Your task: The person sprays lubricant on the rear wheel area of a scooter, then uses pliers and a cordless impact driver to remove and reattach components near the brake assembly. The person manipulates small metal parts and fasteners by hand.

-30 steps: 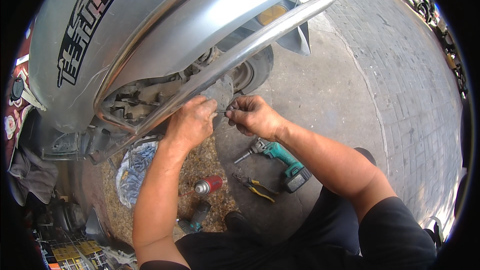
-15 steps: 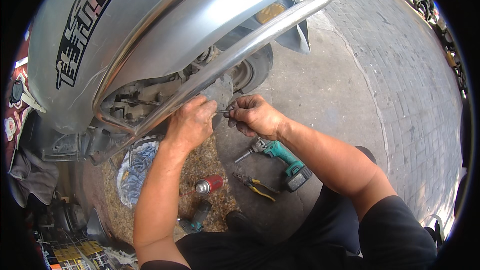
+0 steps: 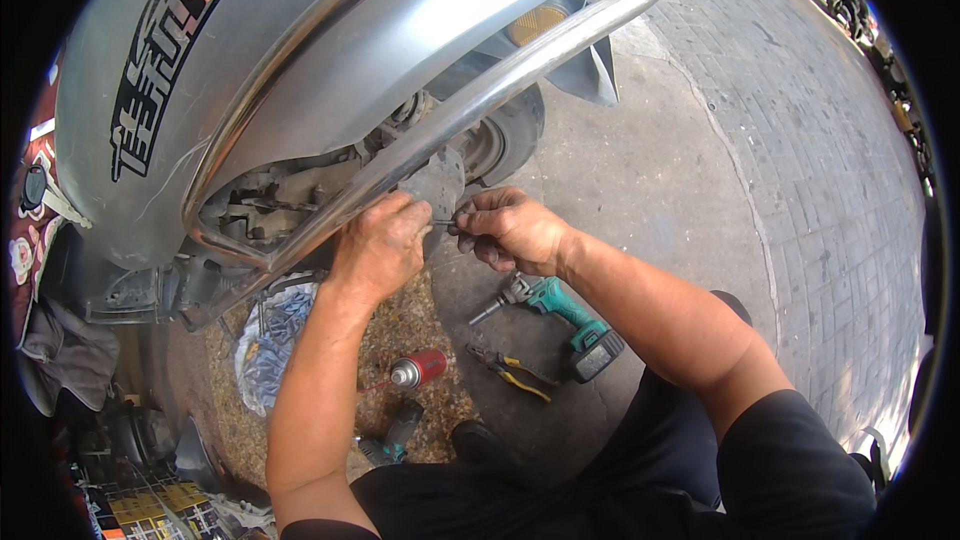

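My left hand (image 3: pixel 380 245) is closed, its fingers pressed together at the edge of a grey metal plate (image 3: pixel 438 180) below the vehicle's side. Close beside it, my right hand (image 3: pixel 512 230) pinches the dark end of a thin metal rod (image 3: pixel 443 223) with thumb and forefinger. The rod spans the small gap between both hands; its left end disappears behind my left fingers, so I cannot tell what it sits in. Above the hands runs a shiny tubular guard bar (image 3: pixel 510 80) along the silver body panel (image 3: pixel 300 60). Behind the bar is a wheel (image 3: pixel 515 135).
On the ground below lie a teal cordless impact wrench (image 3: pixel 565 310), yellow-handled pliers (image 3: pixel 515 375), a red spray can (image 3: pixel 425 368) and a second power tool (image 3: pixel 400 430). A pale bag (image 3: pixel 272 345) with bluish contents is left of my left forearm. Paving (image 3: pixel 800 190) stretches away right.
The view has shifted very slightly. Both hands keep nearly the same place and grip, with the thin rod still between them.
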Motion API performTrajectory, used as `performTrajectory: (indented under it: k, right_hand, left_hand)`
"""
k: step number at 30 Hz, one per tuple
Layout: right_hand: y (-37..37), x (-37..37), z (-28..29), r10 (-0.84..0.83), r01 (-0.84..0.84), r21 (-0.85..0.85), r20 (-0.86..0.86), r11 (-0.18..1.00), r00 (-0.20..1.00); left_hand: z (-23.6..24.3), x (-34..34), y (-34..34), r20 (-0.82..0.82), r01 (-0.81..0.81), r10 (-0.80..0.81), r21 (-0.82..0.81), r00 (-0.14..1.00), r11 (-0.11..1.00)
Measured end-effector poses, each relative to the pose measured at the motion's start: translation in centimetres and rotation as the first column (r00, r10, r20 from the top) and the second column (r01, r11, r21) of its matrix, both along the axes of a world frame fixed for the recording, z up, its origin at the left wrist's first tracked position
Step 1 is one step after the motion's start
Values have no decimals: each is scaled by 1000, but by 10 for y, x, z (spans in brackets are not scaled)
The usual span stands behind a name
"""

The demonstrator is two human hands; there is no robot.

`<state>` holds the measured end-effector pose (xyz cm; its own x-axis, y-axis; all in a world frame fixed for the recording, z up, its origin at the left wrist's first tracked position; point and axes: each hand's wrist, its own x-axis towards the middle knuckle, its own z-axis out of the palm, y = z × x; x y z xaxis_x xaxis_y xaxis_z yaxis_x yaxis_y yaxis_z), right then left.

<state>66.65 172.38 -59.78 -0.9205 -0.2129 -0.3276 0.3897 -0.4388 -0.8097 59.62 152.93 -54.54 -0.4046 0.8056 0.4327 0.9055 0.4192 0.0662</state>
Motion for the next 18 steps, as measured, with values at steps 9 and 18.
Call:
performTrajectory:
  k: [9,18]
  right_hand:
    - [9,-2,0,-55,93,-241,162,966,985]
    - [15,-1,-3,43,-47,-229,-23,972,999]
  left_hand:
    - [2,0,2,89,-35,35,-4,995,999]
    - [5,2,3,125,-67,71,-31,990,997]
